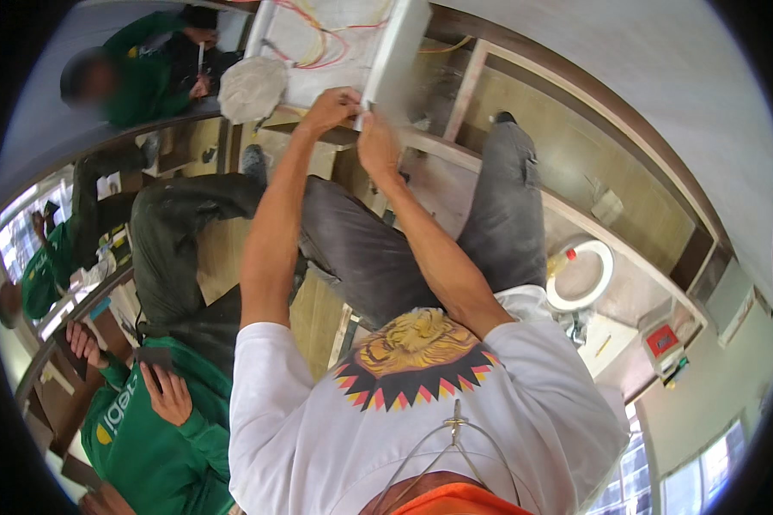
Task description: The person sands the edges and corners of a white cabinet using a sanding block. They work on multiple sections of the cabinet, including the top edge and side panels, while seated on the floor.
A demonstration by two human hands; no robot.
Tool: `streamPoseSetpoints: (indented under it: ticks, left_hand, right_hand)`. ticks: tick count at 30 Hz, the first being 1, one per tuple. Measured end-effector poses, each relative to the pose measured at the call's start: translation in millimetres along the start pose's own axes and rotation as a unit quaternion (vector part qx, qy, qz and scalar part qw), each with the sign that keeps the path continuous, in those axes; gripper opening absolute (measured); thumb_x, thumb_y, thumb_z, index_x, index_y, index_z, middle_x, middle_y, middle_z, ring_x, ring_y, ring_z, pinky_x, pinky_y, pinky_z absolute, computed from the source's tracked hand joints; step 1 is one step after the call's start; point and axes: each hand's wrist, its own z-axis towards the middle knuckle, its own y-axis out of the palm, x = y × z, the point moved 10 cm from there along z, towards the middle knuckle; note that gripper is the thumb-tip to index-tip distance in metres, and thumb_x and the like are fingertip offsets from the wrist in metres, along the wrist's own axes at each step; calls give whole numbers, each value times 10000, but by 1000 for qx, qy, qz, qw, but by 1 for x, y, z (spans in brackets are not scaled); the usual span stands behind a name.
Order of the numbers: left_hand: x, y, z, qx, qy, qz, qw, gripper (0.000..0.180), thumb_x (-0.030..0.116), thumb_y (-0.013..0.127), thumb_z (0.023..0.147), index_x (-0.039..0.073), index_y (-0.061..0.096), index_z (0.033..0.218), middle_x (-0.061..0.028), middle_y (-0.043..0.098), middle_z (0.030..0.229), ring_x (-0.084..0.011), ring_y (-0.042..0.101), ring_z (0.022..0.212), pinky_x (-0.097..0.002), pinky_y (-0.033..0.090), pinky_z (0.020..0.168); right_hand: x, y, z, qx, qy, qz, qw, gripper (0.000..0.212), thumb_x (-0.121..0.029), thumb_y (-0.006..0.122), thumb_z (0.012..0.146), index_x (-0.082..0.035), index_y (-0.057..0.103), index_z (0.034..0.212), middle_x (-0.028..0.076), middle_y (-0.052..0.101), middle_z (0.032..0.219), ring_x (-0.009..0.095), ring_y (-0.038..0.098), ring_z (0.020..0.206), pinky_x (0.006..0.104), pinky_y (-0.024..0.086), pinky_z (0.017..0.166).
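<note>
Both arms reach up to the near edge of a white box-like unit [395, 64] at the top of the view. My left hand [335, 110] is closed in a pinch at that edge, its fingertips together. Close beside it, my right hand [378, 142] is also closed, thumb and fingers pressed at the unit's corner and slightly blurred. Anything between the fingers of either hand is too small to make out. Loose red and yellow wires [322, 43] lie on the unit's pale surface. A crumpled whitish cloth-like bundle [253, 88] sits left of my left hand.
A wooden frame [558, 206] with compartments runs to the right, holding a white ring [581, 275] and a bottle with a red cap [562, 260]. A red-and-white box [661, 341] stands farther right. Co-workers in green [159, 421] sit close on my left.
</note>
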Motion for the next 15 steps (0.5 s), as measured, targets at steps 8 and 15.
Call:
streamPoseSetpoints:
  ticks: [8,15]
  left_hand:
    - [11,-2,0,41,8,104,994,141,69,734,837,3,698,956,-59,717,887,-153,668,818,-331,552,755]
    - [-28,-9,18,59,28,64,996,188,79,762,751,31,742,931,-95,733,859,-173,692,754,-324,573,667]
  right_hand:
    - [-23,-15,10,-10,2,64,998,493,-309,333,1071,25,559,1355,309,651,1172,460,608,1110,514,458,960]
    - [-30,-15,7,-28,34,55,998,569,-352,332,1077,61,474,1441,347,583,1290,475,552,1213,496,411,1055]
